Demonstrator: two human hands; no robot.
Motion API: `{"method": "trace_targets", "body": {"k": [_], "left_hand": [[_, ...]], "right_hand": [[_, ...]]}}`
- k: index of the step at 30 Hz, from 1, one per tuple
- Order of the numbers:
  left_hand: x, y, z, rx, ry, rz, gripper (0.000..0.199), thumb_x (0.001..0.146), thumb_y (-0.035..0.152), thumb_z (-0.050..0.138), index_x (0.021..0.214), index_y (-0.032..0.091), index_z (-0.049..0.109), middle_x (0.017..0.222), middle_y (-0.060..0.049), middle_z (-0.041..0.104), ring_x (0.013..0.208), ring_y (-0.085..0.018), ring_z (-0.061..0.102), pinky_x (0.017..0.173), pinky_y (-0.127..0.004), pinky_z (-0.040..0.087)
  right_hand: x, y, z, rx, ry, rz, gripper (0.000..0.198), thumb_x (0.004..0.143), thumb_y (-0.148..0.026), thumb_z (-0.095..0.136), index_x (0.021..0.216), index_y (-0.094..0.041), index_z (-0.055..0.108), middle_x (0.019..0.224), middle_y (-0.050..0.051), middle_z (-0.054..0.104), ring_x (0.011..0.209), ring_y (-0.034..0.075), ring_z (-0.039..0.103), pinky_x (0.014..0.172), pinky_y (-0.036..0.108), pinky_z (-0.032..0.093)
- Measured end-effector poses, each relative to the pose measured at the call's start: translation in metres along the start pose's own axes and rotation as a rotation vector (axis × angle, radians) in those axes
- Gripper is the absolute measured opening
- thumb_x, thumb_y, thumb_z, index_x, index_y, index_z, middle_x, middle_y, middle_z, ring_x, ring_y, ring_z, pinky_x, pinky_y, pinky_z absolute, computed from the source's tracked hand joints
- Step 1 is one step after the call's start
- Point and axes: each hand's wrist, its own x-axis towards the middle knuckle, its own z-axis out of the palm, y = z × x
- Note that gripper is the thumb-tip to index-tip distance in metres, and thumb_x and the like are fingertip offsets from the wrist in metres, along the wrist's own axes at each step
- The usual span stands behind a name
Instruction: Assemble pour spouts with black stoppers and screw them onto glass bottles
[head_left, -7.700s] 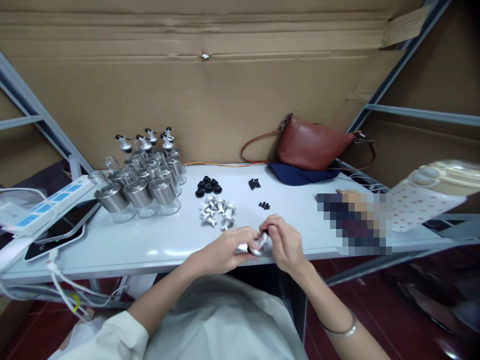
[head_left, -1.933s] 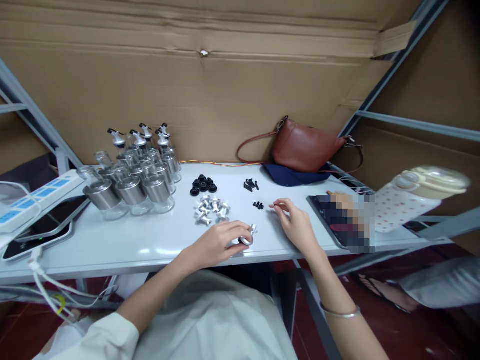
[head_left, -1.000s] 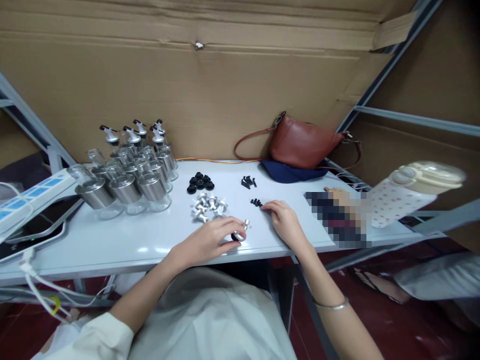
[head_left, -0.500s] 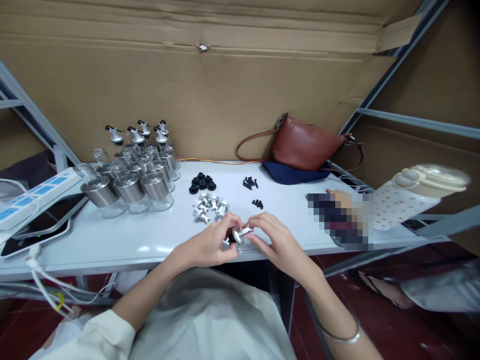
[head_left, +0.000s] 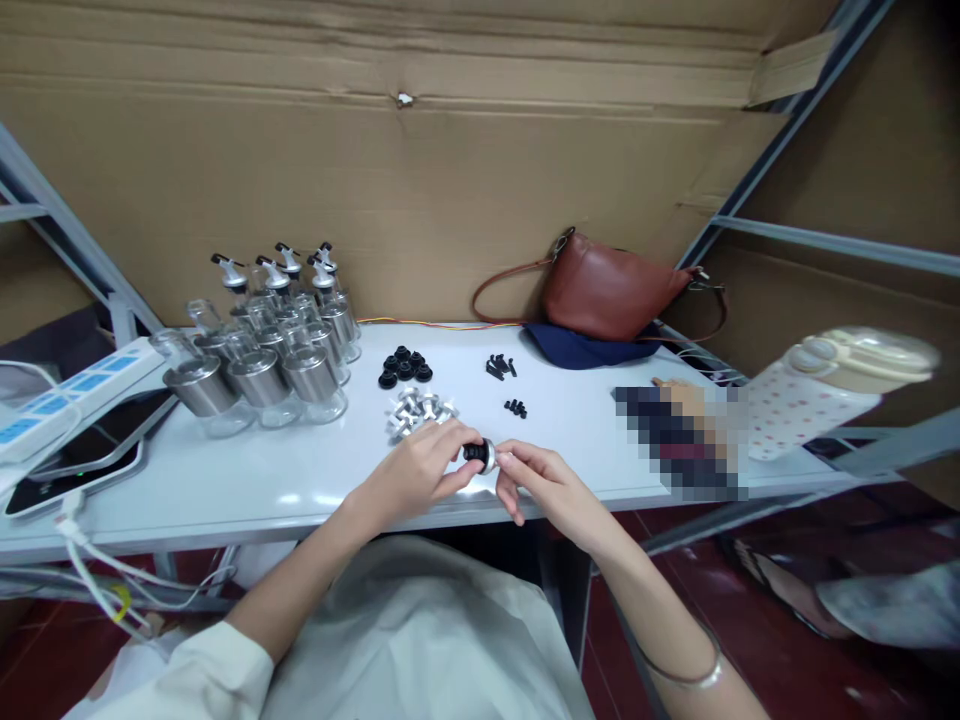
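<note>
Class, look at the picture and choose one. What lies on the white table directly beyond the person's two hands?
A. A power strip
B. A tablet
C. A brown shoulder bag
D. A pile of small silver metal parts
D: the pile of small silver parts lies just beyond the left hand and right hand, which hold a small black-and-silver cap between them.

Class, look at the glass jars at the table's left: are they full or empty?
Empty: the jars show clear glass with nothing visible inside.
</note>
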Motion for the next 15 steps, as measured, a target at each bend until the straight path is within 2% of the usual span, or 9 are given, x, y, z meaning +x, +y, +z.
{"method": "trace_targets", "body": {"k": [4, 9, 12, 15], "left_hand": [[0.002, 0.002, -0.003, 0.146, -0.002, 0.116, 0.016, 0.096, 0.025, 0.037, 0.096, 0.015, 0.049, 0.082, -0.005, 0.062, 0.075, -0.016, 0.059, 0.07, -0.028, 0.045], [0.004, -0.003, -0.001, 0.275, 0.086, 0.22, 0.027, 0.099, 0.029, 0.024, 0.089, 0.015, 0.045, 0.072, -0.003, 0.059, 0.06, -0.015, 0.052, 0.062, -0.028, 0.04], [0.004, -0.006, -0.004, 0.32, 0.109, 0.268, 0.029, 0.098, 0.028, 0.022, 0.087, 0.016, 0.045, 0.068, -0.002, 0.057, 0.058, -0.015, 0.049, 0.061, -0.029, 0.036], [0.004, -0.004, -0.011, 0.355, 0.115, 0.287, 0.03, 0.098, 0.029, 0.021, 0.085, 0.016, 0.045, 0.066, -0.001, 0.057, 0.058, -0.015, 0.047, 0.062, -0.029, 0.034]], "right_hand": [[0.004, 0.005, 0.001, 0.277, -0.043, 0.106, 0.043, 0.08, -0.054, 0.061, 0.064, -0.017, 0.048, 0.047, -0.005, 0.052, 0.039, 0.006, 0.041, 0.046, 0.022, 0.03], [0.003, 0.004, 0.012, 0.609, -0.159, 0.209, 0.039, 0.074, -0.047, 0.072, 0.067, -0.016, 0.05, 0.043, -0.01, 0.039, 0.037, 0.002, 0.026, 0.045, 0.02, 0.021], [0.0, 0.002, 0.023, 0.649, -0.129, 0.178, 0.036, 0.076, -0.045, 0.071, 0.07, -0.015, 0.052, 0.045, -0.011, 0.036, 0.039, 0.001, 0.024, 0.046, 0.02, 0.021], [-0.005, -0.001, 0.029, 0.536, -0.054, 0.062, 0.036, 0.08, -0.047, 0.066, 0.07, -0.016, 0.051, 0.047, -0.009, 0.038, 0.04, 0.003, 0.028, 0.045, 0.021, 0.022]]}}
